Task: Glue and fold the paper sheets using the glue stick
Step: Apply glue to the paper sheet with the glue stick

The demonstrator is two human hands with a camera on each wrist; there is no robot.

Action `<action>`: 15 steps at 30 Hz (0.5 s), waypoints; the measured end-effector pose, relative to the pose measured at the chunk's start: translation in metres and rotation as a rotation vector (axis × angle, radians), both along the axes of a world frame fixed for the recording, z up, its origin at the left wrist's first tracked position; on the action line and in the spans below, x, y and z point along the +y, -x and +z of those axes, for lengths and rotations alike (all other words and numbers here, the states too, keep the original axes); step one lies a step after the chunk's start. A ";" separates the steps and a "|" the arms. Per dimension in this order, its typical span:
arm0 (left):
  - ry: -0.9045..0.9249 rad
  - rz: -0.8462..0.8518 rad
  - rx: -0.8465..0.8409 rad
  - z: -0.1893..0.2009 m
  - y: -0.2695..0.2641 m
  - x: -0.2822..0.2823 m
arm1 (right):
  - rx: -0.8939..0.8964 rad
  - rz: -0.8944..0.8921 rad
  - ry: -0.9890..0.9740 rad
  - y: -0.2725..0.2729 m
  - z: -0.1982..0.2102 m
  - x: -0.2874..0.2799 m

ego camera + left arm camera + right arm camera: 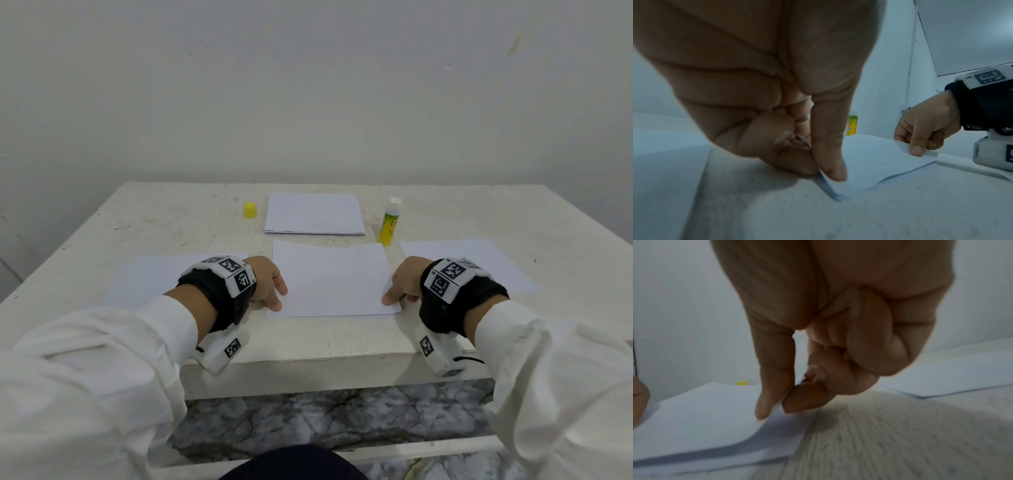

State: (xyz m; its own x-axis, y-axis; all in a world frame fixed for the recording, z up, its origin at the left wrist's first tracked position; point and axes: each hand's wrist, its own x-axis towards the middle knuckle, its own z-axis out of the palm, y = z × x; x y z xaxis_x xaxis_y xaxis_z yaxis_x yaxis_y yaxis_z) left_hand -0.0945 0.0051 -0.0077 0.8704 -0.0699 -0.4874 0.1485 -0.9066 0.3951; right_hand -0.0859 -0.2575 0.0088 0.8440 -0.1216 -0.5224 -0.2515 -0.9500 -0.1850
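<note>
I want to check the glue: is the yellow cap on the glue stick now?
No. The yellow cap stands alone on the table, apart from the glue stick.

Head view: even, soft overhead light, bright and flat; no glare. Straight edges of the worktop [102, 236] bow toward the frame borders. Both wrist views: dimmer, bluish cast, grainy. My left hand [760, 91] fills its frame, close and soft-focused; its fingers [830, 162] cast a diffuse shadow on the worktop. My right hand [838, 321] is blurred too, and the worktop grain below it smears into streaks.
</note>
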 end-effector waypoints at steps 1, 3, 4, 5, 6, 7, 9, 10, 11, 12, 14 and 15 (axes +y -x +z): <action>-0.002 -0.002 0.002 0.000 0.000 0.000 | -0.004 -0.002 -0.011 0.000 -0.001 -0.001; -0.008 -0.009 0.002 0.001 0.000 0.000 | -0.008 -0.002 -0.020 0.001 -0.001 -0.002; -0.010 -0.013 0.003 0.001 0.000 0.000 | -0.005 -0.001 -0.021 0.001 -0.002 -0.002; -0.011 -0.016 0.004 0.001 -0.001 0.000 | -0.001 0.000 -0.024 0.001 -0.002 -0.002; -0.011 -0.015 0.005 0.001 -0.001 0.000 | 0.001 -0.001 -0.028 0.001 -0.002 -0.002; -0.010 -0.013 0.005 0.001 -0.001 0.000 | 0.001 -0.004 -0.033 0.001 -0.003 -0.002; -0.011 -0.010 0.005 0.001 0.000 0.000 | -0.005 -0.007 -0.034 0.001 -0.003 -0.002; -0.015 -0.011 0.005 0.001 0.000 0.000 | -0.007 -0.009 -0.035 0.002 -0.004 -0.002; -0.019 -0.012 0.005 0.001 0.000 -0.001 | -0.007 -0.013 -0.040 0.001 -0.004 -0.002; -0.019 -0.012 0.006 0.002 0.000 -0.001 | -0.010 -0.016 -0.044 0.002 -0.005 -0.002; -0.015 -0.010 0.008 0.002 0.000 -0.001 | -0.020 -0.025 -0.062 0.001 -0.007 -0.002; -0.018 -0.011 0.008 0.002 0.000 -0.001 | -0.025 -0.029 -0.069 0.001 -0.008 -0.002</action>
State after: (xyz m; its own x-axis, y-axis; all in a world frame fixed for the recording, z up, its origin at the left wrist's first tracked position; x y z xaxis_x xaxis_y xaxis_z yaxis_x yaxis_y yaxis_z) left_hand -0.0949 0.0040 -0.0057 0.8658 -0.0706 -0.4954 0.1416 -0.9149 0.3779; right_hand -0.0866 -0.2591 0.0008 0.8533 -0.1104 -0.5096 -0.2732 -0.9271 -0.2566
